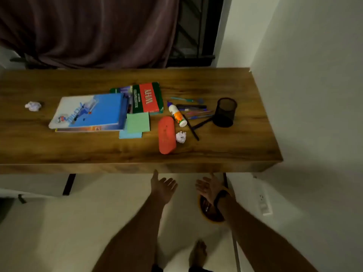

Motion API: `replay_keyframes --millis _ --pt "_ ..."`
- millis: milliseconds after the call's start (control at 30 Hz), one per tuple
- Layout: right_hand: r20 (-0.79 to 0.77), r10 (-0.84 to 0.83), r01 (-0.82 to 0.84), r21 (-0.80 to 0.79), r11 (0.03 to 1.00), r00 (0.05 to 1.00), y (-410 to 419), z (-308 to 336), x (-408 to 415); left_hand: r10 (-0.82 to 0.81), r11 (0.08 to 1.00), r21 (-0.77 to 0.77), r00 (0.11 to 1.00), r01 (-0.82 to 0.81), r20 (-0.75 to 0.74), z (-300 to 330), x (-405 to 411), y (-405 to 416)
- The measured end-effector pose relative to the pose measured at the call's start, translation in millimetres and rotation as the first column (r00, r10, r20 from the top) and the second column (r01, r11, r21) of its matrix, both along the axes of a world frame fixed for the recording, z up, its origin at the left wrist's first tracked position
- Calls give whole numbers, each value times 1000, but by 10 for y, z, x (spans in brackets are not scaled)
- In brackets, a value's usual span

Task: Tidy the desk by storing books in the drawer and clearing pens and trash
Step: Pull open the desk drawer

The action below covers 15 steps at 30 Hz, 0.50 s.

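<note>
So the wooden desk (59,150) fills the middle band of the frame and it's a proper mess. Left of centre sits a blue-and-white book (88,112) stacked on another one, with a green and red book (148,98) reading "WHY" just behind it toward the upper middle. A green sticky pad (138,122) and a blue one (130,134) overlap at the stack's right corner. Right of that there's an orange-red pencil case (167,134), a glue bottle (177,115) lying flat, and a loose bunch of pens (196,110) scattered next to an upright black mesh pen holder (225,112). Two crumpled paper balls: one (180,137) touching-close to the case, one (33,106) way off at the left.

Both hands are below the desk edge, lower middle of the frame, touching nothing. Left hand (163,186) is spread open, palm turned inward, empty. Right hand (208,188) is also open and empty, dark band on the wrist, hovering over an orange bin (211,214) on the floor.
</note>
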State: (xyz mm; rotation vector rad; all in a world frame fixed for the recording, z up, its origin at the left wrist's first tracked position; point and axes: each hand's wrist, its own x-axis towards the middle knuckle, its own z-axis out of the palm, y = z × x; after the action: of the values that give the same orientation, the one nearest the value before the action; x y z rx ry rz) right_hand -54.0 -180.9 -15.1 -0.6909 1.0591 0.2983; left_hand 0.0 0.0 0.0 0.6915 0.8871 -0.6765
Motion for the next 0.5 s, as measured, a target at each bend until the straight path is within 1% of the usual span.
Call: replay_keyframes --millis 100,167,233,267,333,400,467,500 --pt "12 -119 117 130 985 993 -140 -258 155 111 993 -38 994 -111 -9 -211 212 -164" --pt "20 -214 207 184 961 977 -190 -386 251 171 982 -77 985 -171 -10 -351 295 -251" --pt "-5 -285 278 236 931 958 -201 -489 292 212 975 -61 977 -214 -26 -552 299 -295" --pt "-17 -311 305 252 918 950 -205 -517 311 202 978 -43 979 -203 -14 -629 307 -313" --pt "-34 -371 363 299 882 928 -211 -627 357 231 973 -5 973 -231 -16 -772 342 -374" --pt "-14 -451 429 332 840 893 -198 -738 385 284 959 -7 959 -284 2 -854 362 -444" --pt "11 -486 450 360 817 874 -202 -823 408 367 929 -48 930 -367 -5 -931 390 -482" --pt "19 -488 448 367 815 873 -205 -873 408 381 923 -52 924 -381 -17 -967 390 -479"
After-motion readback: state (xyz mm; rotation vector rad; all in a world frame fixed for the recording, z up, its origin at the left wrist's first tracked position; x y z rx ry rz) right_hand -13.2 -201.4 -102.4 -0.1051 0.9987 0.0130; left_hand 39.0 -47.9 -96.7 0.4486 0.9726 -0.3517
